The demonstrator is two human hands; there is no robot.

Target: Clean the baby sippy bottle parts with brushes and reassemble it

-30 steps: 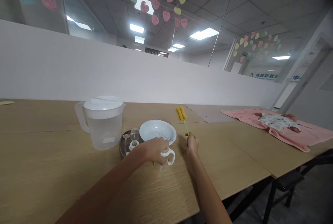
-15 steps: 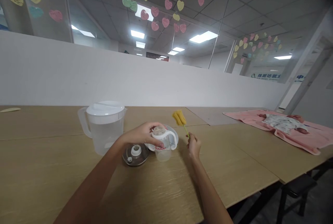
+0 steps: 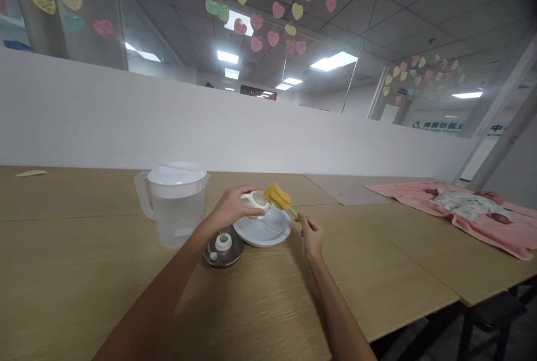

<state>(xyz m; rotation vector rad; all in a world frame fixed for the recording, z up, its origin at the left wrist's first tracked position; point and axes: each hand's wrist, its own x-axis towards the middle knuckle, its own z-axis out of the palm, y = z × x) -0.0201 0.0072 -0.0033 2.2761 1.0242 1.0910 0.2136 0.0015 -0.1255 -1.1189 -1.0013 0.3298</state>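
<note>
A clear baby bottle with a white handled collar (image 3: 255,200) is tilted in my left hand (image 3: 232,207), its mouth turned to the right. My right hand (image 3: 311,234) grips the green handle of a yellow sponge brush (image 3: 277,197). The brush's head is right at the bottle's mouth; whether it touches the rim I cannot tell. Below the bottle a white bowl (image 3: 264,236) rests on the table. Left of the bowl lies a dark, see-through round lid with a white centre (image 3: 226,258), partly under my left wrist.
A clear pitcher with a white lid (image 3: 178,198) stands at the left, beside my left forearm. On the right a doll in patterned clothes (image 3: 465,204) lies on a pink towel (image 3: 499,235). A black stool (image 3: 495,310) is below the table's right edge.
The bottle has been tipped from upright and raised, with its mouth now to the right. The sponge has swung left and down to the bottle's mouth. More of the white bowl shows.
</note>
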